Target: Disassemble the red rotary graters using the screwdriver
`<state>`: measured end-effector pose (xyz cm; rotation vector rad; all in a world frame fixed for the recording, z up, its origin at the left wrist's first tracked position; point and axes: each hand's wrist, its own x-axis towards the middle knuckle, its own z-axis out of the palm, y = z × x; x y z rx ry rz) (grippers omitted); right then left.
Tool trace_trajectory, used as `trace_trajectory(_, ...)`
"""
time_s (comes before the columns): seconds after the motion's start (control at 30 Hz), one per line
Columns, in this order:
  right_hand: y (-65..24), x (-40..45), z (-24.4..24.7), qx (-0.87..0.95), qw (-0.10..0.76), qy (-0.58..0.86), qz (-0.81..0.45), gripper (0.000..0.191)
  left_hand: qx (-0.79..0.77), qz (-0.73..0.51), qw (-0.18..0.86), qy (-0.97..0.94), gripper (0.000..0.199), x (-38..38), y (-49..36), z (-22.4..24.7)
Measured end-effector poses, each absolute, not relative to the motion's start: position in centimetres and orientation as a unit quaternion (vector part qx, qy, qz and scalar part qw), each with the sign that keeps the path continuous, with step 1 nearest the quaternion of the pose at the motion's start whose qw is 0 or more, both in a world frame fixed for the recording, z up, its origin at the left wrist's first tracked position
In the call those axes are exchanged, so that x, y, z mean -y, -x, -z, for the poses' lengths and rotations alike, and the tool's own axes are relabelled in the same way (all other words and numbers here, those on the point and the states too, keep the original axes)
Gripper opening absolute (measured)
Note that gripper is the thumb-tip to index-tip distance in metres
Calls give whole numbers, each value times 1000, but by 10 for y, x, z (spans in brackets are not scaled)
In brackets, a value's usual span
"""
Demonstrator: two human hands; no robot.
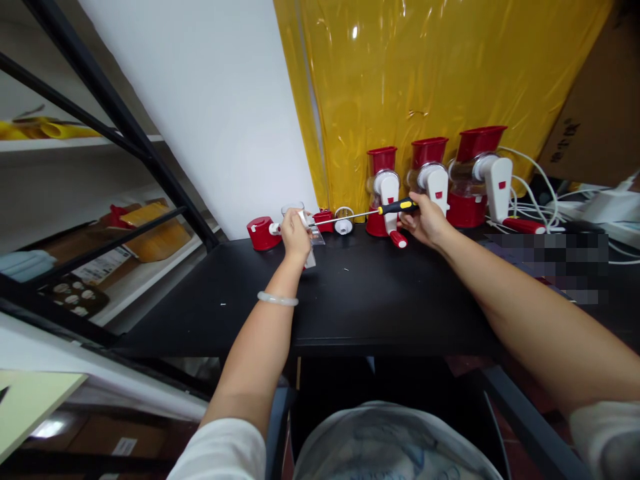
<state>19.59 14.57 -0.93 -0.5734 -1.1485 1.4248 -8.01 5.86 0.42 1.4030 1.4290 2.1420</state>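
My right hand [424, 220] holds a screwdriver [399, 206] by its black and yellow handle, with the shaft pointing left. The shaft's tip reaches a white part held in my left hand [295, 235], whose fingers are wrapped round it. Clear plastic and a white piece show around the left fingers; the exact contact at the tip is hidden. Left of that hand sits a red round base [263, 233]. Behind the shaft are a small red piece [323, 220] and a round white-rimmed drum [343, 221].
Three red and white crank graters stand behind and right: the left [383, 160], middle [429, 152] and right one [480, 140]. White cables [550, 200] lie at the right. Small screws dot the black table [390, 307]. A metal-framed shelf [145, 267] stands left.
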Motion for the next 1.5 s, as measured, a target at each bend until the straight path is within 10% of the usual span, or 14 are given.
trace_trajectory(0.63,-193,-141,5,383,586,236,-674,17,-470,-739,117,-468,40,-59,77,-4)
trace_trajectory(1.5,-200,-152,9,555,565,373,-484,49,-465,-742,109,-471,46,-63,82,-2)
